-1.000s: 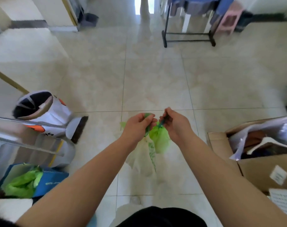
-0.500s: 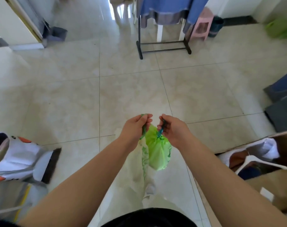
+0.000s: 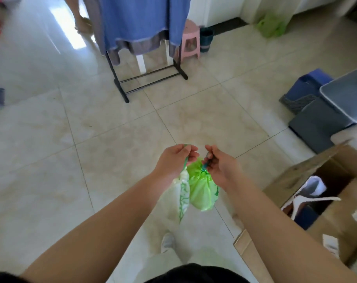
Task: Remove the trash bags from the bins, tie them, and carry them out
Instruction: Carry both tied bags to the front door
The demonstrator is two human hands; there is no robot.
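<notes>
I looked down on a glossy beige tiled floor (image 3: pixel 112 139). Ahead stood a black clothes rack (image 3: pixel 153 76) hung with blue garments (image 3: pixel 140 21), with a pink stool (image 3: pixel 190 40) just beside it. A loose green bag (image 3: pixel 271 27) lay near the far wall, and an open cardboard box (image 3: pixel 295 176) sat at my right.

My hands were raised close together, not touching. My left hand (image 3: pixel 176 160) pinched a green strip from which a pale printed bag (image 3: pixel 182 199) hung. My right hand (image 3: pixel 222 164) pinched the teal tie at the gathered neck of the green trash bag (image 3: pixel 202 190), which dangled between my forearms above the floor, against the pale bag.
</notes>
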